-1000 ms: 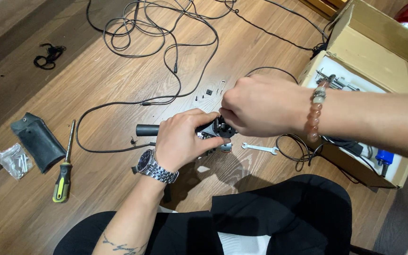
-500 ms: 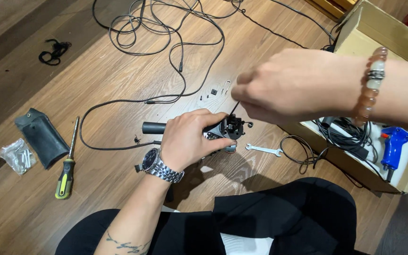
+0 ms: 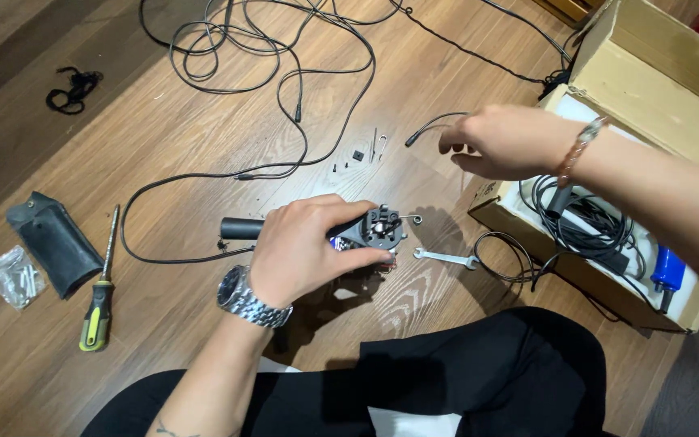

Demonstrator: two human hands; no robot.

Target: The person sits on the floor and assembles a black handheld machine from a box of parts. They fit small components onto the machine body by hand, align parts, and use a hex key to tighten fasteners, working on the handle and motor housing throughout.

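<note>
Left hand (image 3: 305,251) clamped on black handlebar control (image 3: 370,231) (long axis left-right); right hand (image 3: 503,142) loosely open, empty, up-right above floor (image 3: 163,162).

Head cam, single view, steep look-down at wood floor (image 3: 463,73) in front of seated person.

Cam sits above lap, faces fwd/down; close range, approx arm's reach. Left hand (image 3: 305,247) near frame centre, right hand (image 3: 503,142) upper right. Cardboard box (image 3: 649,73) cut off at right edge; dark trousers (image 3: 487,372) fill bottom. No 2nd view, so no overlap.
</note>
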